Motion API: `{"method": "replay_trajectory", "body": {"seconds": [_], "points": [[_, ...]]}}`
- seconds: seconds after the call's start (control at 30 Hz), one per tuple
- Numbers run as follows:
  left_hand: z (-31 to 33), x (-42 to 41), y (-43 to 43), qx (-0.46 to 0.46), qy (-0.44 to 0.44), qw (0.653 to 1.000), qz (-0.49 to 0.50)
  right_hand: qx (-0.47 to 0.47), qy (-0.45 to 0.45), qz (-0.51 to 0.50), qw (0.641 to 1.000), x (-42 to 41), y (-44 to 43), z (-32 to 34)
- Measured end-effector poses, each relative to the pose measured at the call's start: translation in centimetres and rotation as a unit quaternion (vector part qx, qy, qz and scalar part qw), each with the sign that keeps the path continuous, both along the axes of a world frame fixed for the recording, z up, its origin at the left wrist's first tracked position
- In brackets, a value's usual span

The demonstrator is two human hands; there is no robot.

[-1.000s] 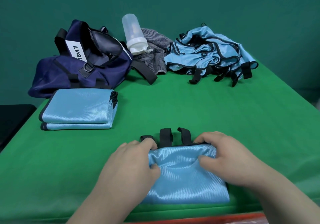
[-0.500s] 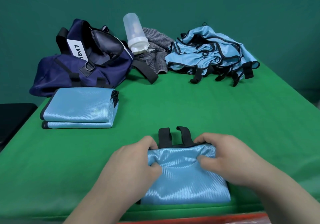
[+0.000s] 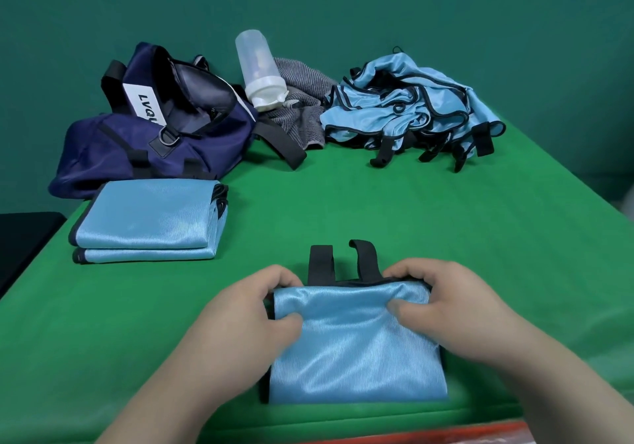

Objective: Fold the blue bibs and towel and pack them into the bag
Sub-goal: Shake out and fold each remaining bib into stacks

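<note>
1. Head view, the only one: the folded bib (image 3: 353,340) lies at 6 o'clock on the table (image 3: 377,210), near the front edge. 2 black straps (image 3: 320,263) stick out past its far edge toward 12.
2. The left hand (image 3: 247,320) pinches the far-left corner, thumb on top and fingers curled over the far edge. The right hand (image 3: 442,303) pinches the far-right corner the same way. Neither hand is spread flat.
3. Step, my read: finish this fold, then move it to the stack (image 3: 147,217) of 2 folded bibs at 9 o'clock, just in front of the bag (image 3: 154,124) at 10-11.
4. To do it well:
   - Tuck the straps into the fold before lifting, so they don't dangle.
   - Pinch through all layers. The fabric looks slick and the layers could slide.
   - Lift level and land it square on the stack, edges matched.
5. Remaining: the unfolded pile (image 3: 408,107) at 1 o'clock and the grey towel (image 3: 302,100) at 12, with a bottle (image 3: 259,69) leaning on it. The bag's mouth gapes open; can't tell what's inside.
</note>
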State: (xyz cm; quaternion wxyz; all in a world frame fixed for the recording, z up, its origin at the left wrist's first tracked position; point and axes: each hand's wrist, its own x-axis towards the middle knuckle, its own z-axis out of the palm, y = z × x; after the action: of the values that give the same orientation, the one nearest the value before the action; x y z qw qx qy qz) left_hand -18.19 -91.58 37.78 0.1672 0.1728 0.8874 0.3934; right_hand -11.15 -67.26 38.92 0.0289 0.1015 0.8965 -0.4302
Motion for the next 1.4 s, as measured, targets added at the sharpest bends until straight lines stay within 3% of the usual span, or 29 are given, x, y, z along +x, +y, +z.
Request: {"method": "replay_trajectory", "body": {"seconds": [0.23,0.57,0.83,1.4], "points": [[-0.1,-0.5,0.1,0.136,-0.024,0.990,0.041,-0.108,0.049,-0.036,0.992,-0.1,0.0,-0.2],[-0.5,-1.2,0.1,0.209,-0.060,0.973,0.072,-0.264,0.123,-0.081,0.953,-0.4,0.0,-0.8],[-0.5,-1.3,0.2,0.264,-0.061,0.959,0.084,-0.315,0.167,-0.101,0.929,-0.8,0.2,-1.4],[3.1,-0.8,-3.8,0.271,-0.019,0.959,0.077,-0.392,0.163,-0.106,0.899,-0.8,-3.2,0.1]]}}
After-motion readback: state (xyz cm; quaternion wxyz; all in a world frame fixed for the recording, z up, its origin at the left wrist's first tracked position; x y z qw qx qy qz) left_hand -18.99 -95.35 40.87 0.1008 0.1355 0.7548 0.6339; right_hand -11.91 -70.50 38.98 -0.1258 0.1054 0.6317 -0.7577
